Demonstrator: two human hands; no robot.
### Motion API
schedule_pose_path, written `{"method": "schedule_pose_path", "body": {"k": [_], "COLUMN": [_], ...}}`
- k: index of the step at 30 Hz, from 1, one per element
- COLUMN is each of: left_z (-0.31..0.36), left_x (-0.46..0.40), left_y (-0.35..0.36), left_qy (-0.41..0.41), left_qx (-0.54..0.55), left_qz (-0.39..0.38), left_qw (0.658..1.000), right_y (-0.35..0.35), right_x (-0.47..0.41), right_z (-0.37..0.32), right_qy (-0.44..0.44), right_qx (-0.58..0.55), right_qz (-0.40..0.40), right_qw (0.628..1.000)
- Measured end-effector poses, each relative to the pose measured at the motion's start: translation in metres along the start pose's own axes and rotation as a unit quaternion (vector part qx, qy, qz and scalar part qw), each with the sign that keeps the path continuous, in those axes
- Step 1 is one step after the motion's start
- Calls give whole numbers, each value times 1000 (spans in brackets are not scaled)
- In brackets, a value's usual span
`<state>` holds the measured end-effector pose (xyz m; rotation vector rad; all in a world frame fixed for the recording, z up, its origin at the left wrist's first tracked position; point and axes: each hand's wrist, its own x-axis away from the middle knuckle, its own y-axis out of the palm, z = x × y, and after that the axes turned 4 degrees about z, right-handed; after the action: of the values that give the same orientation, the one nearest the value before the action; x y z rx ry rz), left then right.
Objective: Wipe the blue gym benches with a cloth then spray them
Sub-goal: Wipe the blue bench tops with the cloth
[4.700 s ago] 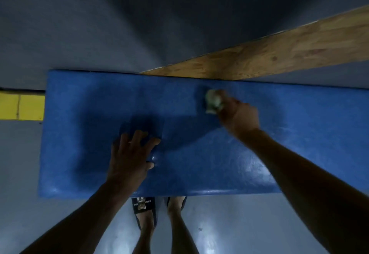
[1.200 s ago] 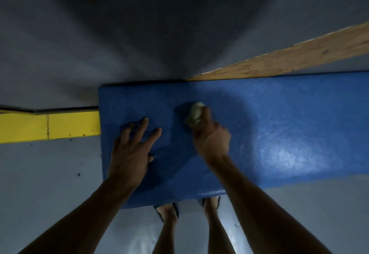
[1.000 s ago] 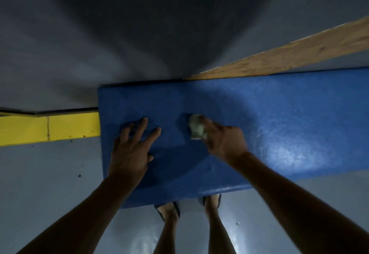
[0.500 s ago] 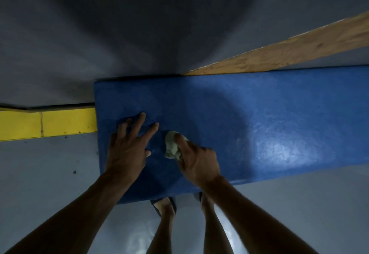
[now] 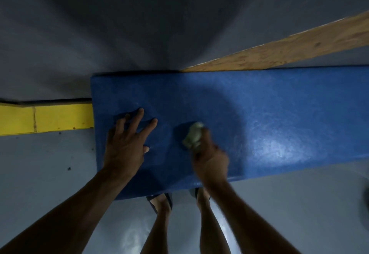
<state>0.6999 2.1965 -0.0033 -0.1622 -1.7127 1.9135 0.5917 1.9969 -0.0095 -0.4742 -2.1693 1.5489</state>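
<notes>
A blue padded gym bench [image 5: 269, 105] runs across the view from its left end to the right edge. My left hand [image 5: 125, 145] lies flat on the bench near that left end, fingers spread. My right hand [image 5: 209, 157] grips a small bunched pale cloth [image 5: 192, 136] and holds it against the bench top, right of my left hand. No spray bottle is in sight.
A yellow block [image 5: 46, 117] butts against the bench's left end. A wooden board [image 5: 289, 51] slants behind the bench at the upper right. Grey wall stands behind, grey floor [image 5: 40, 173] below. My sandalled feet [image 5: 161, 201] stand under the bench's near edge.
My right hand has slid the cloth from beside my left hand to the right and slightly away along the bench. The left hand has stayed planted.
</notes>
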Motion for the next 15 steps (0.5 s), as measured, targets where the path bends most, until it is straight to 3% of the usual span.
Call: {"method": "schedule_pose_path", "body": {"k": [3,5,7,9,12,14,15], "left_z": [2,2,1,1,2,2,2], "left_x": [1,0,0,1,2,3,3], "left_y": [1,0,1,2,4,6,6], "left_qy": [-4,-4,-4,-2,-4,-2,-2], "left_qx": [-1,3,5,11,13,18,18], "left_qz": [-2,1,3,6,11,14,14], "left_qw": [1000,1000,1000,1000,1000,1000,1000], "right_y": [-7,-18,-34,-55,-58,-39,-25], "right_x": [9,-8,-28,-42,-38,-22,-8], "right_z": [-9,32,84,121,116,81,61], "right_qy": [-204,-248,-151,17,192,215,178], "right_qx": [5,48,95,132,73,42,25], "right_qz": [-57,-40,-14,-8,39,47,48], "right_qw": [977,967,984,991,978,975,982]}}
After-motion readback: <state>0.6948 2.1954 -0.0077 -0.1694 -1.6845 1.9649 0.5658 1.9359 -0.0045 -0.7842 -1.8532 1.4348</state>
